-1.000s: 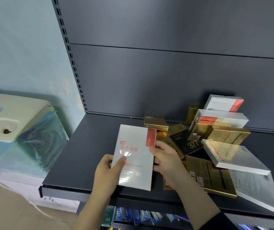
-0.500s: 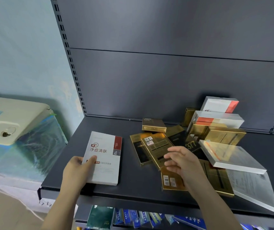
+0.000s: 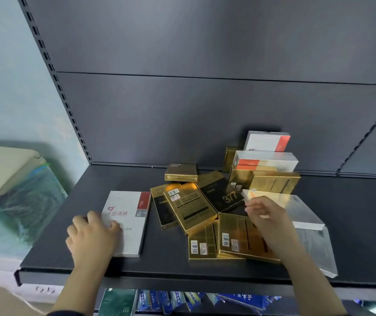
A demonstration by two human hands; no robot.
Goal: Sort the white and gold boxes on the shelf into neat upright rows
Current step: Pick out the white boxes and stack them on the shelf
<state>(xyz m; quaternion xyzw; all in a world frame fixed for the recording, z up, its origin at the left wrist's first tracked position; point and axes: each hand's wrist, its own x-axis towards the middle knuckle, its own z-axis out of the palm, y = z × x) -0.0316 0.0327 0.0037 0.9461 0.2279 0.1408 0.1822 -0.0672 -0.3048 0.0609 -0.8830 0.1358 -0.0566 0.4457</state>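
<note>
Lettering in Chinese marks the white box (image 3: 126,224), which lies flat near the front-left corner of the shelf (image 3: 118,179); the left grip (image 3: 93,238) holds its near left edge. The right grip (image 3: 266,222), blurred and loosely bent, holds nothing above the gold boxes (image 3: 189,206); a black box (image 3: 225,197) there reads "377".

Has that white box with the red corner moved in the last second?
Yes. The white box went left and down: from held up before the gold boxes to lying flat on the shelf, left of them, the left hand gripping it.
</note>
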